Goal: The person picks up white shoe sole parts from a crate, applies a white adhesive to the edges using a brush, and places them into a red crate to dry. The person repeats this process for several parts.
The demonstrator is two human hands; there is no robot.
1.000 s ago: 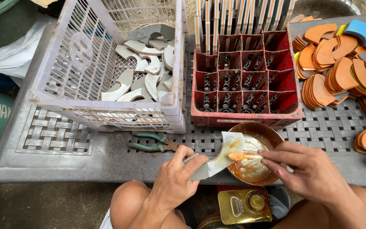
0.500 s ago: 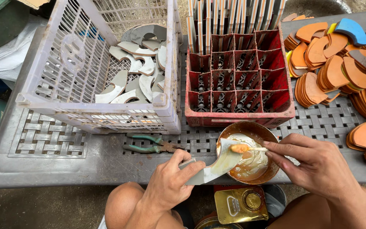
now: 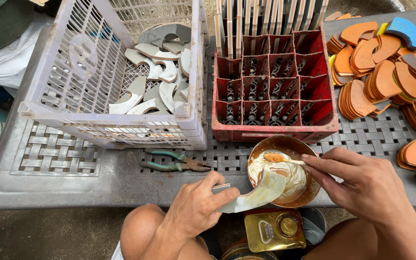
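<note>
A person sits at a grey woven-pattern plastic table [image 3: 54, 159], seen from above, both bare hands at work over a small round metal bowl [image 3: 309, 192] of creamy glue or paste.

The left hand [image 3: 196, 207] is closed around a curved, pale crescent-shaped piece [image 3: 258, 192], fingers and thumb clamped on its near end. The far end of the piece reaches out from the grip and lies over the bowl's near rim, its face coated in paste.

The right hand [image 3: 367, 188] pinches a thin brush [image 3: 285, 159], fingertips together on the handle. The brush points away from this grip toward the left, its orange-tinted tip hovering over the paste just above the far end of the crescent piece.

Just beyond the left hand lie green-handled pliers [image 3: 176, 164]. Further out from that hand stands a white plastic basket [image 3: 121, 72] holding many more grey and cream crescent pieces. Beyond the bowl sits a red crate with dividers [image 3: 273, 86], with upright strips along its far row. Out past the right hand, stacks of orange crescent pieces [image 3: 386, 72] cover the table, with a blue one on top. Below the bowl, between the person's knees, is a gold-coloured tin can [image 3: 273, 231].
</note>
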